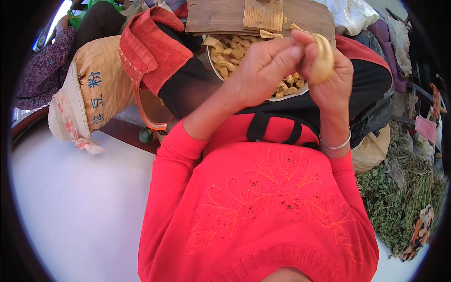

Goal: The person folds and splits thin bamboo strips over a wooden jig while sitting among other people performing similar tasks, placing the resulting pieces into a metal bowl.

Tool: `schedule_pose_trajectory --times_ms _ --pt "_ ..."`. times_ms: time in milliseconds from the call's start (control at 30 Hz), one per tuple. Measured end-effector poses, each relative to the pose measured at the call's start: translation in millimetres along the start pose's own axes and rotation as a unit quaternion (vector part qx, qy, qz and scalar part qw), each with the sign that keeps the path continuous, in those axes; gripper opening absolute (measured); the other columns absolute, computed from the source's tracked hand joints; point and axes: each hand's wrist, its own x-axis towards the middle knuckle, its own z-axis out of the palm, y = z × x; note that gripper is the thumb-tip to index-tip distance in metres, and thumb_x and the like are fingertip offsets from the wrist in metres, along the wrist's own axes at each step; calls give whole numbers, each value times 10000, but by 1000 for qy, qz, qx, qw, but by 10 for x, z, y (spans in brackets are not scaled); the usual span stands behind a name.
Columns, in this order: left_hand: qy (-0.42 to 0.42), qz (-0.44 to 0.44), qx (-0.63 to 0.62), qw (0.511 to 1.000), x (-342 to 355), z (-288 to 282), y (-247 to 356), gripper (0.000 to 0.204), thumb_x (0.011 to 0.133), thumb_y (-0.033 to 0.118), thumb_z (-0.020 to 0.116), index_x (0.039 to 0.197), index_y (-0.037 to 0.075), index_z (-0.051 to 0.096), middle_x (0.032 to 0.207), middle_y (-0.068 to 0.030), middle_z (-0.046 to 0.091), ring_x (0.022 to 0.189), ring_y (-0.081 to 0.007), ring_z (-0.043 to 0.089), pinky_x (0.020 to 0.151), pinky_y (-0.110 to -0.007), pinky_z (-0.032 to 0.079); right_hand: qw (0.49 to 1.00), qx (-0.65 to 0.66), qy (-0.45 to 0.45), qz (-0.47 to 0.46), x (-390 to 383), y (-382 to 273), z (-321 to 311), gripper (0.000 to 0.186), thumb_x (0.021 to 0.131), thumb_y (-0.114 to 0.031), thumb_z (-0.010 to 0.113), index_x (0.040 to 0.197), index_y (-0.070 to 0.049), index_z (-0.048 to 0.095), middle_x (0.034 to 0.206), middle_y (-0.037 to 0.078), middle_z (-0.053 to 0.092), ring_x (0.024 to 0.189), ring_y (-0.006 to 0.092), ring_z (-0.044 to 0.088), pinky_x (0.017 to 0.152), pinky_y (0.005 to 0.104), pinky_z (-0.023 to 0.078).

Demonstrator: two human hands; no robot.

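My right hand [331, 77] is closed around a smooth, curved, yellow-tan piece [322, 58], held up over the bowl. My left hand [265, 68] meets it with thumb and fingers pinched together. What lies between the left fingertips is hidden. Below both hands, a round metal bowl [210, 60] sits at my lap, full of cut tan chunks [230, 51] of the same colour. Across its far side lies a brown wooden board [213, 18] with a smaller wood block [263, 15] on top. One tan chunk [271, 35] rests at the board's near edge.
A red towel [155, 51] covers my left knee. Left of it leans a stuffed tan sack [105, 80], with an orange-rimmed container [150, 110] beside it. Cut green plants [399, 192] are heaped at the right. Another person's patterned sleeve [47, 70] shows at far left.
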Motion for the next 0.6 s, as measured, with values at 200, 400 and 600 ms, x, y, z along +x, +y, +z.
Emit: schedule_pose_trajectory --times_ms 200,400,600 --pt "-3 -70 -111 991 -21 52 -255 403 885 18 492 1286 -11 477 931 27 543 742 -49 488 637 -208 415 839 -500 88 -195 81 319 -193 233 872 -88 606 1086 -129 689 814 41 690 671 191 640 610 271 490" --pt "5 -157 -139 978 -71 10 -479 385 913 106 572 1283 33 497 755 61 445 596 -24 359 487 -180 279 788 -576 75 -206 46 323 -219 266 801 -100 628 1051 -157 700 781 33 651 637 249 590 586 328 455" --pt "65 80 458 883 -148 -117 -562 235 859 76 590 1091 64 630 832 -62 637 666 -250 588 576 -327 456 784 -613 -27 -91 -89 441 -419 127 868 -190 626 897 -96 707 771 23 656 636 210 590 580 335 446"
